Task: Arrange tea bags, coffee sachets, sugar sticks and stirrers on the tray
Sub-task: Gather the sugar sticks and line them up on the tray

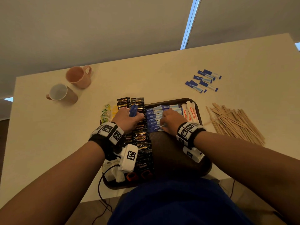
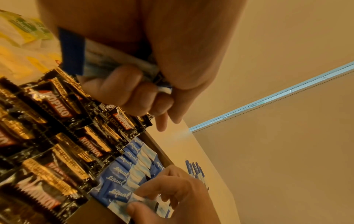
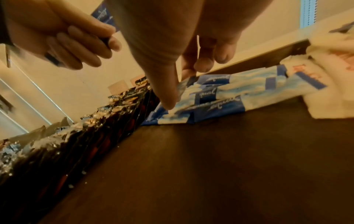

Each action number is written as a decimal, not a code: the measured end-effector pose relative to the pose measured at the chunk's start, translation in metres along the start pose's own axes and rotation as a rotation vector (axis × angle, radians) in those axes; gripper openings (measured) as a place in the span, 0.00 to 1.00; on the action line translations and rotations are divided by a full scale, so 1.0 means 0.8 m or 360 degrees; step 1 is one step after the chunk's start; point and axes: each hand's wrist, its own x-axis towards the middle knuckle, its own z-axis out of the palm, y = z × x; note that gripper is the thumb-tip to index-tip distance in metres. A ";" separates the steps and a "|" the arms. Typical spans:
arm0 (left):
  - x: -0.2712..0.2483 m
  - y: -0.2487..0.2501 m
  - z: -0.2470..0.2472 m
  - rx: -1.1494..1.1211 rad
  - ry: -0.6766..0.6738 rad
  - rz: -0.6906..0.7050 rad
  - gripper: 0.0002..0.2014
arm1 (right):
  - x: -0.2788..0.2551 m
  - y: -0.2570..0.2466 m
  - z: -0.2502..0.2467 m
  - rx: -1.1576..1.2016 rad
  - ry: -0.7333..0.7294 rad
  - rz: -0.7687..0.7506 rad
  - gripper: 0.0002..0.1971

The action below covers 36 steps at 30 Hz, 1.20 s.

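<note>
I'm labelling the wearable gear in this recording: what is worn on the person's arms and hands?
Both forearms are bare, with no sleeves or gloves. Each wrist carries a black band set with white squares printed with black coded markers, the right one likewise. A white camera box with another marker hangs under each wrist; a black cable trails from the left one.

The head camera looks steeply down from above onto the tray (image 1: 191,101). Both wrist cameras sit low and close, looking across it from opposite sides; all share its blue Equal sachets (image 1: 153,118).

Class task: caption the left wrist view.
Left hand grips a bundle of blue sugar sticks above black coffee sachets.
</note>
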 end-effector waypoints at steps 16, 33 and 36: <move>0.000 0.006 0.000 -0.1219 -0.0183 -0.0418 0.10 | 0.002 0.007 -0.026 0.0173 0.0095 0.0033 0.13; -0.011 0.014 0.024 -0.0564 -0.0531 0.0194 0.11 | 0.016 -0.034 -0.091 0.1377 0.0336 -0.0090 0.07; -0.009 0.011 0.026 -0.0573 -0.0529 0.0190 0.12 | 0.012 -0.030 -0.092 0.1467 0.0304 -0.0037 0.06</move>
